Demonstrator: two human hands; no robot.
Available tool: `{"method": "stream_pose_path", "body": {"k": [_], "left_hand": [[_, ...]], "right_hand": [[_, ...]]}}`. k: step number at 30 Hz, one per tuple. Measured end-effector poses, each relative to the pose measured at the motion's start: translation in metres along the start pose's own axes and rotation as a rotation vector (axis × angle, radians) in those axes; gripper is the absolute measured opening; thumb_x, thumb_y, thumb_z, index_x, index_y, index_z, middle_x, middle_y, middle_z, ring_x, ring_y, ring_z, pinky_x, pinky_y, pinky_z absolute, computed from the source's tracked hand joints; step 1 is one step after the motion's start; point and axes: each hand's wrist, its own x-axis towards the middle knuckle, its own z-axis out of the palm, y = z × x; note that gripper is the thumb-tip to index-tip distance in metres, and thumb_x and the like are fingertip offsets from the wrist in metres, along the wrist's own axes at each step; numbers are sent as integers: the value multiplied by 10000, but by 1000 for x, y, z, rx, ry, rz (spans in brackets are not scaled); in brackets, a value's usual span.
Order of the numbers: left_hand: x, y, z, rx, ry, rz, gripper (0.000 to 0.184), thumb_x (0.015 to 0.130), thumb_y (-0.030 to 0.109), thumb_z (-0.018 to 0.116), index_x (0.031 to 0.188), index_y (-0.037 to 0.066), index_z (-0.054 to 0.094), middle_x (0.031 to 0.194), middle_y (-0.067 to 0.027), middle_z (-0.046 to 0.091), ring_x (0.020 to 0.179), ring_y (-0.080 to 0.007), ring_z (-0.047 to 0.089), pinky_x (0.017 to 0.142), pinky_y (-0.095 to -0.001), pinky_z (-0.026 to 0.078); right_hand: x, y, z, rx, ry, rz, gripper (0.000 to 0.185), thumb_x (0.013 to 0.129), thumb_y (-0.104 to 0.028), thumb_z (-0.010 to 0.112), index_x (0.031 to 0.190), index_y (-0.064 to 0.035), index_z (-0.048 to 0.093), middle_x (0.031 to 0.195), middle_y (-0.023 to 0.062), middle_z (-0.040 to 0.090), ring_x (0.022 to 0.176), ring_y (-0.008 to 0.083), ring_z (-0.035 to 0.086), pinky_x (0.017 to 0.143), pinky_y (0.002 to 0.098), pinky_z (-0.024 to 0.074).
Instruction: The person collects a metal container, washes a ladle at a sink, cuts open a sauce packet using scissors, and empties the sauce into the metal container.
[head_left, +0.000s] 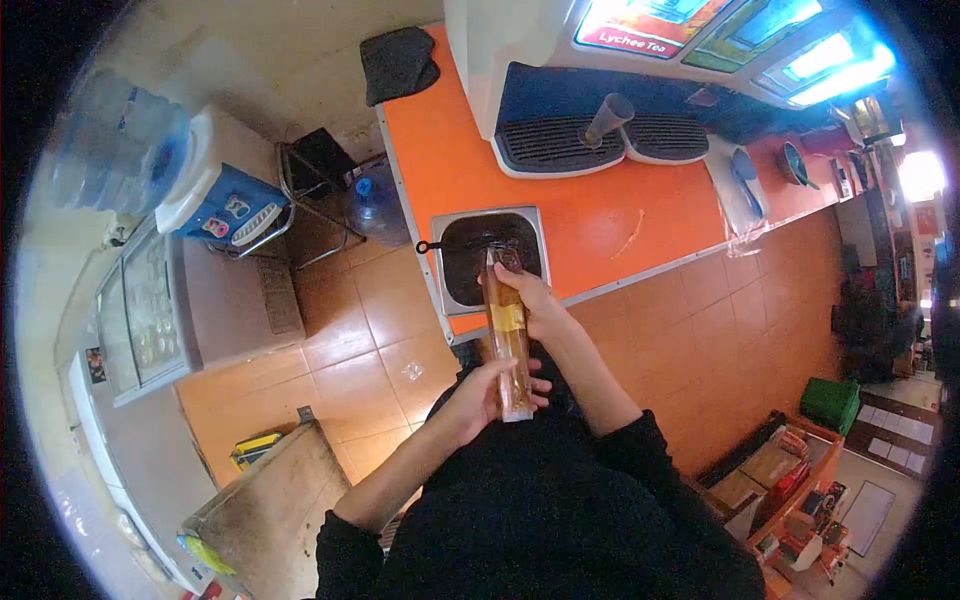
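A long, narrow clear pack (511, 342) with amber-brown contents and a yellow band is held lengthwise in front of my body. My left hand (492, 394) grips its near end, fingers wrapped around the sides. Farther up, my right hand (526, 292) closes on the pack's right side near the far end. That far end reaches over a metal sink (543, 250) set into the orange counter (600, 225). What exactly the pack contains is too unclear to name.
A drink dispenser with drip trays (655, 137) stands at the back, a clear cup (608, 118) on it. A dark cloth (398, 65) lies at the counter's left corner. Leftward are a water dispenser (225, 185) and a blue water bottle (378, 212); a wooden crate (770, 475) is at right.
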Motion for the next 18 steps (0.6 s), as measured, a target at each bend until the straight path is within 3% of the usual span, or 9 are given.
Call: {"method": "stream_pose_path", "body": {"k": [2,4,8,10,11,14,15,18], "left_hand": [[3,-1,8,3,59,44,374,927,262,404,1205,19,463,982,-159,624,926,-300,611,833,-413,487],[8,-9,4,50,144,151,333,937,242,390,1179,29,475,884,-126,619,808,-275,636,727,-392,528],[10,-20,8,25,230,136,248,941,210,376,1079,46,499,782,-88,586,666,-243,622,621,-368,537],[11,-20,10,102,299,112,189,928,201,376,976,63,496,727,-59,555,614,-217,594,602,-372,532],[12,-19,13,108,293,105,189,928,201,376,976,63,496,727,-59,555,614,-217,594,602,-372,532],[19,-20,19,76,393,94,142,907,189,369,907,95,476,678,-32,513,549,-184,531,526,-331,486],[22,-21,17,24,384,73,131,899,194,362,883,111,462,637,-8,462,507,-152,475,475,-290,432],[24,-20,14,-1,351,39,118,891,206,353,837,138,433,579,32,369,443,-94,364,394,-227,310]], "right_hand": [[-4,-3,4,33,-48,22,303,889,-310,551,987,-26,595,868,63,637,730,162,602,620,297,502],[-14,-10,15,178,-43,105,308,941,-271,444,993,-1,582,853,96,631,718,205,601,638,339,503],[-6,-11,11,198,-21,114,304,959,-241,387,999,2,566,795,83,618,668,205,586,621,345,504],[0,-8,10,282,-28,180,297,960,-227,376,999,5,557,741,66,596,638,189,568,601,331,500],[1,-5,10,290,54,191,267,949,-228,395,987,-22,560,677,16,532,565,131,496,531,281,438],[7,3,0,265,0,176,246,941,-226,384,932,-50,555,610,-21,487,505,91,440,471,254,372],[4,0,9,222,111,162,246,936,-243,373,882,-69,539,557,-49,418,450,69,360,429,240,306],[4,3,8,234,114,138,256,937,-262,369,833,-80,518,539,-55,375,418,67,302,399,244,272]]}}
